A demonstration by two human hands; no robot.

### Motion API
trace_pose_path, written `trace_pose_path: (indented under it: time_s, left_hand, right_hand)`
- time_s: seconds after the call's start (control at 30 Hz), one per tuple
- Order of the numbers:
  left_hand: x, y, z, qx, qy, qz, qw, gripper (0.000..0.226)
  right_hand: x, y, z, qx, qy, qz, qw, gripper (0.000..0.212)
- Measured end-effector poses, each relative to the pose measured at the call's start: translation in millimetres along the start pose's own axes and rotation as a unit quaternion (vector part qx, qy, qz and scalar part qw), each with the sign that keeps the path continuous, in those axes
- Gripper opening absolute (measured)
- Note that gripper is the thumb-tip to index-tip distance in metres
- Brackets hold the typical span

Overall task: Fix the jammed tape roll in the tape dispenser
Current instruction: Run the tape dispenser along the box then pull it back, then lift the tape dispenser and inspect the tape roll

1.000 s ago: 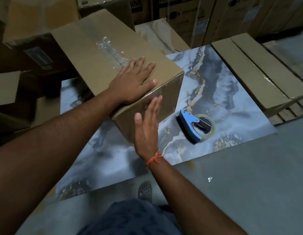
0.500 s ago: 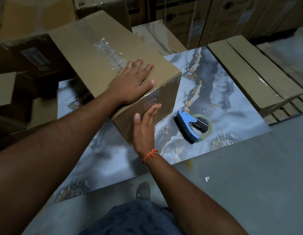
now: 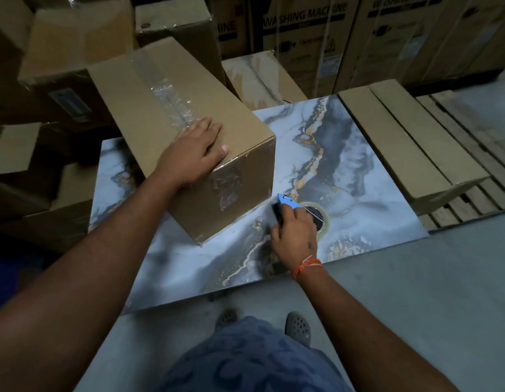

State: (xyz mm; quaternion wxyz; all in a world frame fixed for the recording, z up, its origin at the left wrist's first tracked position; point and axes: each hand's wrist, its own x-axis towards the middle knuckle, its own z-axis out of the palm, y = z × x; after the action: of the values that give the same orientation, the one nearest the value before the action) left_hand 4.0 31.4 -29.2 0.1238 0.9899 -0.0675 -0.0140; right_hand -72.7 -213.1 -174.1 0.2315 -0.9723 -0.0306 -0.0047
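My left hand (image 3: 193,154) lay spread flat on the taped box (image 3: 172,114). Right hand (image 3: 295,232) curled round the blue tape dispenser (image 3: 288,203) on the tabletop (image 3: 358,171). Looked light, rigid plastic; I'd grab the handle and avoid the cutter edge.

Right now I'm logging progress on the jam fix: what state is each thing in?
tape dispenser: lying on the marble slab, gripped
tape roll: mounted in dispenser
right hand: closed on dispenser
left hand: flat on box top
cardboard box: closed, taped
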Motion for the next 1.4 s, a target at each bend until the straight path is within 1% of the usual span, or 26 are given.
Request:
trace_pose_path:
  time_s: [0.03,0.13,0.23,0.3,0.37,0.43,0.5,0.53,0.57,0.6,0.63,0.7,0.77,0.8,0.83,0.87,0.93,1.0,1.1,1.17,1.27,1.4]
  left_hand:
    - [-5,4,-1,-0.009,0.019,-0.009,1.000,0.074]
    - [-22,24,2,-0.018,0.108,-0.020,0.994,0.058]
    - [-44,49,21,-0.046,0.192,0.033,0.980,0.046]
    - [-60,68,43,-0.081,0.226,0.067,0.969,0.037]
    - [-75,86,65,-0.125,0.238,0.064,0.961,0.031]
    - [-89,99,86,-0.158,0.245,0.033,0.956,0.027]
    - [-99,105,103,-0.195,0.229,-0.020,0.953,0.024]
    - [-103,107,110,-0.225,0.209,-0.060,0.950,0.023]
    - [-106,109,115,-0.269,0.184,-0.110,0.939,0.022]
    - [-108,110,120,-0.332,0.153,-0.163,0.917,0.022]
    - [-109,110,123,-0.408,0.123,-0.208,0.881,0.021]
    - [-107,111,131,-0.546,0.091,-0.272,0.787,0.020]
    - [-104,114,137,-0.640,0.071,-0.307,0.701,0.018]
    - [-101,116,140,-0.673,0.053,-0.317,0.666,0.018]
    - [-97,117,143,-0.694,0.030,-0.320,0.644,0.018]
    - [-90,117,148,-0.703,0.008,-0.318,0.636,0.018]
    - [-75,118,156,-0.705,-0.028,-0.301,0.641,0.022]
    - [-61,120,158,-0.710,-0.045,-0.280,0.645,0.026]
    - [-42,119,162,-0.748,-0.051,-0.233,0.619,0.024]
    - [-31,116,163,-0.761,-0.053,-0.198,0.616,0.024]
    - [-23,118,167,-0.739,-0.065,-0.173,0.648,0.027]
    - [-18,122,174,-0.723,-0.044,-0.162,0.670,0.031]
  right_hand:
    - [0,9,-2,-0.021,0.001,-0.004,1.000,0.054]
    - [1,28,-3,-0.084,-0.001,-0.022,0.996,0.046]
    - [4,42,-2,-0.114,-0.042,-0.056,0.991,0.053]
    - [9,48,1,-0.122,-0.071,-0.092,0.986,0.059]
    - [17,52,2,-0.140,-0.114,-0.126,0.976,0.061]
    - [24,53,2,-0.142,-0.161,-0.145,0.966,0.061]
    - [29,53,0,-0.123,-0.173,-0.154,0.965,0.047]
    - [30,54,-1,-0.110,-0.176,-0.154,0.966,0.037]
    - [32,54,-3,-0.097,-0.181,-0.154,0.967,0.030]
    - [33,53,-5,-0.086,-0.186,-0.152,0.967,0.026]
    - [34,54,-5,-0.071,-0.187,-0.149,0.968,0.026]
    - [34,57,-5,-0.023,-0.172,-0.129,0.976,0.033]
    - [31,61,-6,0.040,-0.141,-0.103,0.984,0.046]
    - [27,64,-7,0.073,-0.119,-0.096,0.986,0.050]
    - [24,66,-8,0.108,-0.096,-0.092,0.985,0.052]
    - [20,67,-11,0.143,-0.076,-0.089,0.983,0.052]
    - [17,66,-17,0.196,-0.049,-0.080,0.976,0.049]
    - [13,60,-22,0.251,-0.041,-0.074,0.964,0.045]
    - [9,50,-29,0.315,-0.017,-0.046,0.948,0.041]
    - [8,46,-33,0.338,0.010,-0.031,0.941,0.040]
    - [8,47,-31,0.326,0.010,-0.030,0.945,0.040]
    - [9,50,-32,0.273,0.017,-0.055,0.960,0.039]
